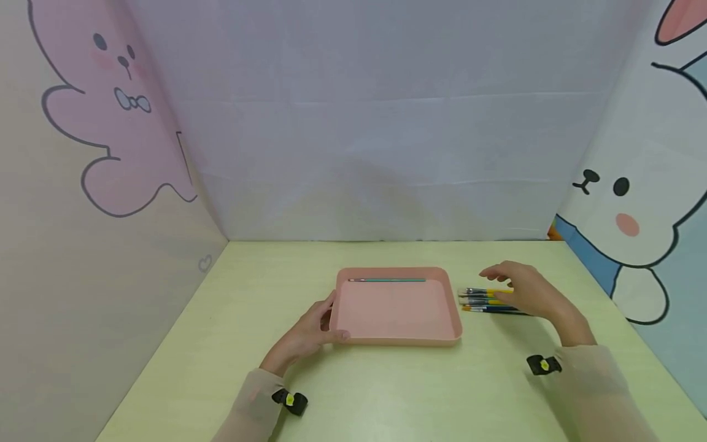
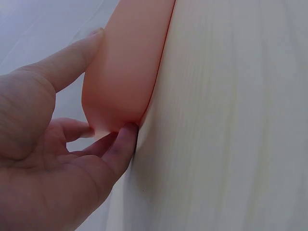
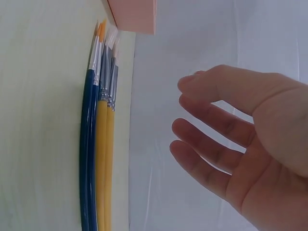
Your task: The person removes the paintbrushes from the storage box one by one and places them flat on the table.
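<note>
A shallow pink tray [image 1: 396,314] lies on the table, and a single thin paintbrush with a teal handle [image 1: 389,280] rests inside it along the far side. My left hand [image 1: 309,331] grips the tray's near left corner, thumb on the front edge and fingers round the left side. In the left wrist view, those fingers meet the tray's wall [image 2: 127,72]. Right of the tray lies a row of several paintbrushes with yellow and dark blue handles [image 3: 101,144]. Above them hovers my right hand [image 1: 527,291], fingers loosely bent, apart from the brushes and holding nothing.
The pale wood-grained table [image 1: 248,294] runs back to a plain light curtain [image 1: 381,166]. Side panels carry a pink cartoon figure [image 1: 110,129] on the left and a white cartoon animal [image 1: 646,196] on the right.
</note>
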The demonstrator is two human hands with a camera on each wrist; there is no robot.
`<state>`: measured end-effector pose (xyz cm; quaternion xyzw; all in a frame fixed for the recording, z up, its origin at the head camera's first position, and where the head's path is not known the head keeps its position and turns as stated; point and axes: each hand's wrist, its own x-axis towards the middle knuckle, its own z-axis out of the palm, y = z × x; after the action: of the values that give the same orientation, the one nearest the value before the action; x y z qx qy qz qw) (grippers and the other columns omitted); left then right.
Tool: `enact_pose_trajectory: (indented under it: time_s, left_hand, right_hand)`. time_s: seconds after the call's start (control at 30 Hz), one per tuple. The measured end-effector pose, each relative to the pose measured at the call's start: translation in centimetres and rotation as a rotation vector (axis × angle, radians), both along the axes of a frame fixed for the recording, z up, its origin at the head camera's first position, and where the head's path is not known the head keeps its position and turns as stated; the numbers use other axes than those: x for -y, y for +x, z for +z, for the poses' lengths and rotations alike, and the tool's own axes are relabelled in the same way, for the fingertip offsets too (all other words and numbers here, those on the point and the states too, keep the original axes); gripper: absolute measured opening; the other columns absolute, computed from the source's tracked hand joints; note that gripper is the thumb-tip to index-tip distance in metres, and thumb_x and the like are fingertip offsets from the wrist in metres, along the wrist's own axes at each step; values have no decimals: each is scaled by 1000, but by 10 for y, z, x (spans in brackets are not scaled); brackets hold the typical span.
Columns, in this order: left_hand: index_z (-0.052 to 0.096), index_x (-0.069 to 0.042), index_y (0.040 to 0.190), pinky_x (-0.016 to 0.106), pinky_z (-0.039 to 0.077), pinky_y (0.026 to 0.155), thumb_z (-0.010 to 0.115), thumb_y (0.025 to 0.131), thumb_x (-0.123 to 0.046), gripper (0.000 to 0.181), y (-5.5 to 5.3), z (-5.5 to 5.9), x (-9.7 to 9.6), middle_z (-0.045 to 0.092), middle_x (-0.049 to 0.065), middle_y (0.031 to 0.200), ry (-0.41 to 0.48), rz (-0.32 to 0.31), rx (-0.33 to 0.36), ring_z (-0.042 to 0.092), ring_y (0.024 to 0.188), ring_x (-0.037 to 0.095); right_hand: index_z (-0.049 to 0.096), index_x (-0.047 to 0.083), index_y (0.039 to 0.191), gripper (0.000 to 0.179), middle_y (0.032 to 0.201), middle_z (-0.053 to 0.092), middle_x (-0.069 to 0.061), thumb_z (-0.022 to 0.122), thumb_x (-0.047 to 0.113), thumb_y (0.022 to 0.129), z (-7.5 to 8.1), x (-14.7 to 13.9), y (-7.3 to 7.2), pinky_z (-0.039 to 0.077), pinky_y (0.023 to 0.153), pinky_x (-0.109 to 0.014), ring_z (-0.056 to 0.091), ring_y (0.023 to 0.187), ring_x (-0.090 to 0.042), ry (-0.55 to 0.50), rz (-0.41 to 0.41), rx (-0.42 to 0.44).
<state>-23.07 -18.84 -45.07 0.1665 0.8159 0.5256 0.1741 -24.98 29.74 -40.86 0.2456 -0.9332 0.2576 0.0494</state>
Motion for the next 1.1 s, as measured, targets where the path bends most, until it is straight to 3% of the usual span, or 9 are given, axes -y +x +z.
enact_pose_trajectory:
  time_s: [0.3, 0.53, 0.83, 1.1]
  left_hand:
    - [9, -16, 172, 49, 45, 115, 84, 94, -18, 108, -2, -1, -1, 47, 13, 157, 17, -24, -6, 54, 134, 30]
    - [9, -16, 172, 44, 46, 114, 84, 94, -18, 108, 0, 0, 0, 43, 12, 159, 0, 6, 1, 54, 133, 28]
    - [10, -17, 172, 49, 42, 118, 86, 93, -21, 110, 0, 0, 0, 42, 11, 160, -14, 22, 6, 52, 135, 28]
    - [9, -17, 172, 49, 42, 117, 85, 94, -20, 109, -2, 0, 0, 48, 11, 157, 7, -27, -15, 52, 134, 29]
  right_hand:
    - [65, 0, 138, 49, 125, 69, -21, 79, 0, 92, 3, 25, -1, 59, 92, -58, 66, 111, -43, -48, 35, -29]
    - [64, -2, 139, 49, 127, 69, -19, 78, 1, 93, 20, 54, -15, 57, 93, -56, 66, 111, -38, -38, 95, -33]
    - [63, 0, 142, 46, 137, 66, -17, 72, 4, 97, 31, 97, -46, 55, 100, -55, 63, 121, -39, -35, 189, 75]
    - [58, -4, 146, 53, 139, 63, -23, 73, 3, 96, 29, 131, -68, 53, 104, -56, 61, 126, -46, 19, 295, 182]
